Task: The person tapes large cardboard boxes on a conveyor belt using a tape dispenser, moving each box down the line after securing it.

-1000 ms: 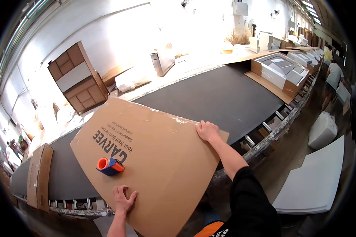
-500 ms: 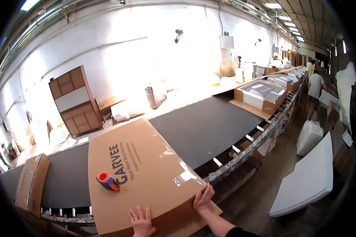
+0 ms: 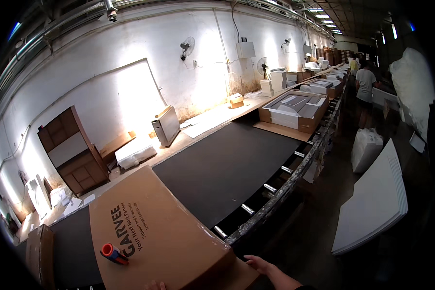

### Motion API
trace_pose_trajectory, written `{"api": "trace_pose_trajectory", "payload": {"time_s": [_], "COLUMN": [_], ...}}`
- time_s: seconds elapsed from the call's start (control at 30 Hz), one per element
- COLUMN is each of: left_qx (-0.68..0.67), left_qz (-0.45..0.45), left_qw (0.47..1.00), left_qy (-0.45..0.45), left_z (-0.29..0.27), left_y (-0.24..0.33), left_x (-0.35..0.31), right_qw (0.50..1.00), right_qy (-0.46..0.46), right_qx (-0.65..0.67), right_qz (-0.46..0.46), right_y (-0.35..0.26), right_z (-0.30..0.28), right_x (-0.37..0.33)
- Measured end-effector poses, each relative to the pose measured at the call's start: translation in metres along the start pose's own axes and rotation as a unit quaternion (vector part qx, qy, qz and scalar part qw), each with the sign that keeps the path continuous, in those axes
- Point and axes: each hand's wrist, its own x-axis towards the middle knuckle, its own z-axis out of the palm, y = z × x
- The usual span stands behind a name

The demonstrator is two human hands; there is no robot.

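Observation:
A large brown cardboard box (image 3: 179,237) lies flat on the conveyor in front of me, with dark print on its top. On it rests an orange and blue tool (image 3: 114,254) with a round hollow end, touched by neither hand. My left hand (image 3: 154,285) shows only its fingertips at the lower edge, laid on the box top. Just off the box's right front corner, my right hand (image 3: 262,265) is open, its fingers stretched toward the cardboard. A brown flap juts out beneath that corner; whether the fingers touch it is hard to tell.
The dark conveyor belt (image 3: 222,166) runs away to the far right beside a metal rail with rollers. A smaller box (image 3: 39,253) stands at left. Farther up is an open carton (image 3: 299,113) with packed panels. White sheets (image 3: 372,203) lean at right; people work beyond.
The view has tilted up and swung right, so the box and left hand sit lower in it. My right hand has come off the box's corner.

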Motion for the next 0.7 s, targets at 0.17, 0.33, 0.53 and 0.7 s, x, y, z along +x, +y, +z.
{"api": "trace_pose_trajectory", "payload": {"time_s": [0.17,0.33,0.53,0.7], "left_qx": [0.015,-0.119,-0.146,-0.2], "left_qz": [0.04,0.025,0.171,0.144], "left_qw": [0.999,0.96,0.947,0.946], "left_qy": [-0.033,-0.251,-0.229,-0.208], "left_z": [-0.006,-0.047,-0.019,-0.006], "left_y": [-0.013,0.003,0.063,0.059], "left_x": [0.007,0.062,0.144,0.122], "right_qw": [0.995,0.975,0.976,0.782], "right_qy": [0.045,0.102,0.19,0.215], "right_qx": [0.086,0.195,0.011,-0.291], "right_qz": [-0.01,-0.013,-0.101,-0.507], "right_y": [-0.055,-0.123,-0.112,-0.059], "right_z": [0.065,0.157,0.15,0.256], "right_x": [-0.012,-0.006,-0.013,-0.016]}}
